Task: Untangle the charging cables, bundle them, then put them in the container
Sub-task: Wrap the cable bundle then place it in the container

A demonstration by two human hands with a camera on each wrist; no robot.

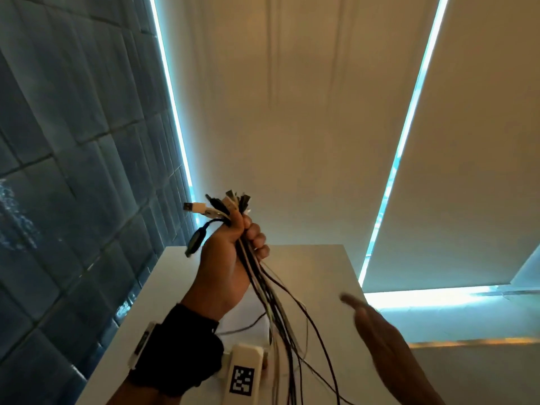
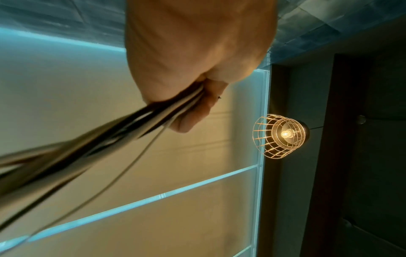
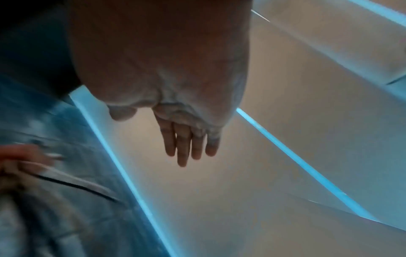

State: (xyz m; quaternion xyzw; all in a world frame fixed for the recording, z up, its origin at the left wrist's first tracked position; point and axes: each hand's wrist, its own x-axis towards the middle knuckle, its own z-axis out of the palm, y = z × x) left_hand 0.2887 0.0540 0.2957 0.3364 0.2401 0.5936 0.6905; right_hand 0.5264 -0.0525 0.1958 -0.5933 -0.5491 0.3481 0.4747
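My left hand (image 1: 233, 252) is raised in front of me and grips a bunch of black and white charging cables (image 1: 271, 305) just below their plugs (image 1: 225, 206). The plugs fan out above the fist and the loose strands hang down past the frame's lower edge. In the left wrist view the same fist (image 2: 193, 97) clamps the blurred cables (image 2: 87, 149). My right hand (image 1: 377, 325) is lower right, fingers straight, holding nothing and apart from the cables. The right wrist view shows its straight fingers (image 3: 189, 146). No container is in view.
A white table (image 1: 315, 273) lies below the hands. Dark blue padded wall panels (image 1: 73, 171) stand on the left, cream window blinds (image 1: 292, 112) with bright gaps behind. A wire-cage lamp (image 2: 281, 135) glows in the left wrist view.
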